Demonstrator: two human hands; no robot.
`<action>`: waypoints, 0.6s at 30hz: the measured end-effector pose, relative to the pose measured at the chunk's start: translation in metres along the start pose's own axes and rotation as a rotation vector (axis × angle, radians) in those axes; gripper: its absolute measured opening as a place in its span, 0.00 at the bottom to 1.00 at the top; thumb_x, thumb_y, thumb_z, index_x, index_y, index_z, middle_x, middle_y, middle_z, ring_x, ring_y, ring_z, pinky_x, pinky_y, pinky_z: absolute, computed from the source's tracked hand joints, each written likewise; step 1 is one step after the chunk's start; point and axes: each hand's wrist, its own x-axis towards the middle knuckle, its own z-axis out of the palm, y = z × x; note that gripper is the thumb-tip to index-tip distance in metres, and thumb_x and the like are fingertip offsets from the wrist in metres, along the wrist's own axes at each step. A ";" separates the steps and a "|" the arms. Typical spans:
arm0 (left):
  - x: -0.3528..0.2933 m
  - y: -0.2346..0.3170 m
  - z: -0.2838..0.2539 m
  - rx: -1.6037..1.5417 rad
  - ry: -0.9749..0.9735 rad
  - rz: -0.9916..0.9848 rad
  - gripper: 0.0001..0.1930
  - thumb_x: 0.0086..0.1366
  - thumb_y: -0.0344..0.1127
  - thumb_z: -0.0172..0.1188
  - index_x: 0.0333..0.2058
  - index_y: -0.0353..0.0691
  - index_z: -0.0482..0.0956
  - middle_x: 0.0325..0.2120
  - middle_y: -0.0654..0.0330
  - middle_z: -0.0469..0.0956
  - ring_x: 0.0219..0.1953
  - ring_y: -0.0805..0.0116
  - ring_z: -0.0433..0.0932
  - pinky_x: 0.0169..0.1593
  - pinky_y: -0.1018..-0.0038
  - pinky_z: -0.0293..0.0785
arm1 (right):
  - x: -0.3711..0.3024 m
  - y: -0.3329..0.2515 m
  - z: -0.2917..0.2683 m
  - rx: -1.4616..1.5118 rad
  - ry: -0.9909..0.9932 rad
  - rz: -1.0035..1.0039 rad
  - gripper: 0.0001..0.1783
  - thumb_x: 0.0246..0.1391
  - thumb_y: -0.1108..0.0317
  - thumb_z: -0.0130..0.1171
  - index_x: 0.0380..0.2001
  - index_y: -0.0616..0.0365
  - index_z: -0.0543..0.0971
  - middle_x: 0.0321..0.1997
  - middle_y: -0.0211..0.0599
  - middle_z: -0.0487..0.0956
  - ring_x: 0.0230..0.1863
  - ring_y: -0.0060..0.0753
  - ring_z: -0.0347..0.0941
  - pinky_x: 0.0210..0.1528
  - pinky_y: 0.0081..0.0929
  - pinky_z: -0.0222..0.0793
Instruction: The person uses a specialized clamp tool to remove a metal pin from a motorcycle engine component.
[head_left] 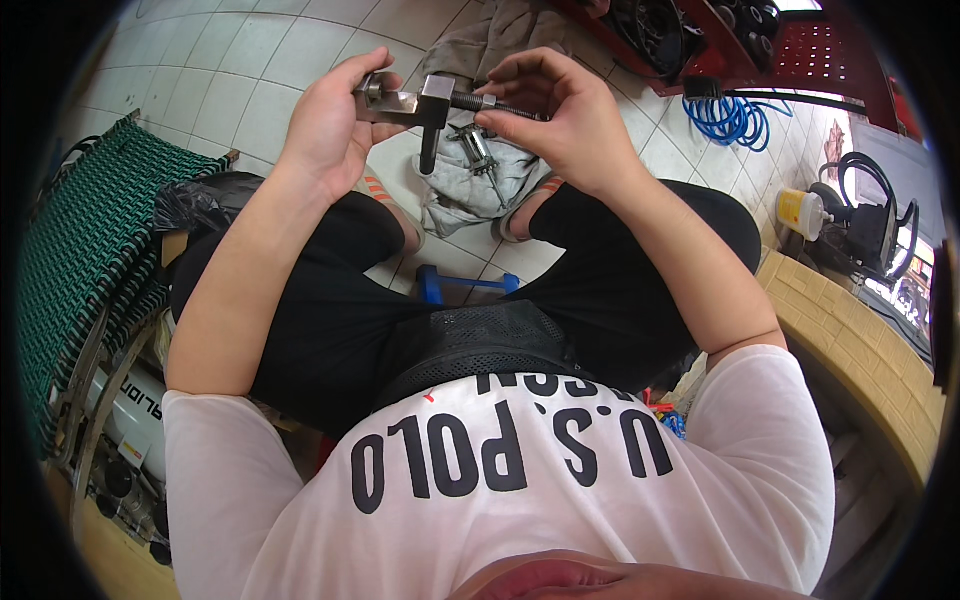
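Nearest the camera, the seated person's forearms rise from the lower edge over black shorts, and both hands meet in the air above the knees, well clear of the tiled floor [250, 90]. The left hand [330, 125] wraps the flat steel body of a small metal press tool [420, 100], its fingers [365, 70] curled over the top and the thumb beneath, so the body is clamped firmly. The right hand [565, 125] is bent over the threaded screw [475, 101] that sticks out of the tool's square block, its fingers [515, 80] pinching the screw and the thin bar at its end. A short dark handle hangs straight down from the block. As a judgement, the work in hand looks like turning that screw, and it goes best if the left hand keeps the body still and level while the right turns with the fingertips only, in line with the thread, so it does not bind or cross. Just below the hands, on a grey cloth [455, 195] on the floor between the feet, lies a second small metal part [480, 155]. Farther off, a blue coiled hose [730, 120] rests on the tiles, and a green woven cot [90, 240] stands to the left.
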 end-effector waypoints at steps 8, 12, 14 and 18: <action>-0.002 -0.001 0.002 0.016 0.002 0.009 0.11 0.74 0.41 0.59 0.46 0.41 0.75 0.32 0.66 0.80 0.35 0.69 0.84 0.43 0.66 0.85 | 0.004 -0.007 -0.005 0.458 -0.102 0.579 0.26 0.67 0.59 0.64 0.56 0.70 0.72 0.46 0.51 0.85 0.44 0.35 0.86 0.53 0.29 0.82; -0.002 -0.003 0.002 0.026 0.016 -0.012 0.11 0.73 0.41 0.59 0.45 0.41 0.75 0.33 0.65 0.79 0.36 0.69 0.84 0.44 0.65 0.84 | 0.004 -0.006 -0.004 0.374 -0.096 0.497 0.25 0.65 0.62 0.66 0.56 0.69 0.72 0.45 0.50 0.85 0.44 0.34 0.86 0.52 0.28 0.81; 0.000 -0.002 0.001 0.018 0.017 -0.010 0.11 0.73 0.41 0.59 0.45 0.41 0.75 0.33 0.65 0.79 0.36 0.68 0.84 0.44 0.65 0.84 | 0.003 -0.001 -0.003 0.206 -0.034 0.271 0.25 0.62 0.65 0.69 0.55 0.67 0.73 0.45 0.48 0.85 0.44 0.32 0.86 0.51 0.26 0.80; -0.001 0.001 0.003 0.017 0.011 0.003 0.11 0.73 0.41 0.59 0.46 0.41 0.75 0.32 0.65 0.79 0.35 0.68 0.84 0.44 0.65 0.84 | 0.002 0.003 0.000 -0.030 -0.002 0.014 0.27 0.58 0.67 0.72 0.56 0.66 0.73 0.45 0.43 0.86 0.43 0.30 0.85 0.50 0.24 0.80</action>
